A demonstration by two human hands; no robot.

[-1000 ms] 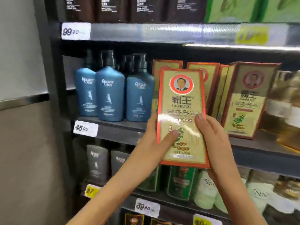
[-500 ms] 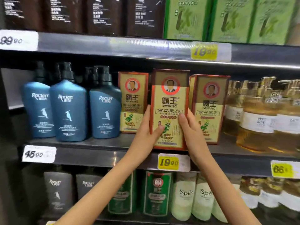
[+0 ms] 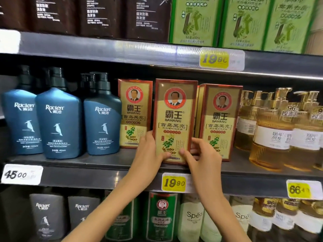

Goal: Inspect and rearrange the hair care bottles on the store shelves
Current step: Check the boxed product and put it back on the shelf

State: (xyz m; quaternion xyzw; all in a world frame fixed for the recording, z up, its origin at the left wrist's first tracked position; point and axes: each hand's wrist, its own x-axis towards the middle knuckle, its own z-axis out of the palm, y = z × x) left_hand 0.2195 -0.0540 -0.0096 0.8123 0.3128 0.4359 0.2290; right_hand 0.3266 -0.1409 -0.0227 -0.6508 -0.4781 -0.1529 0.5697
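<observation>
The middle shelf [image 3: 83, 162] holds a row of gold-and-red hair care boxes. The centre box [image 3: 174, 119] is upright at the shelf's front edge, between the left box [image 3: 134, 109] and the right box [image 3: 221, 119], and sits forward of both. My left hand [image 3: 148, 154] and right hand [image 3: 204, 159] clamp its lower corners with thumbs on the front, so I judge I am seating it in the row; next it needs a straight push inward until the faces line up, then release.

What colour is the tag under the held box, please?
Yellow price tag, head view.

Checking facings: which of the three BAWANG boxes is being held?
The middle BAWANG box, standing frontmost, its lower sides gripped by the left hand and right hand.
</observation>
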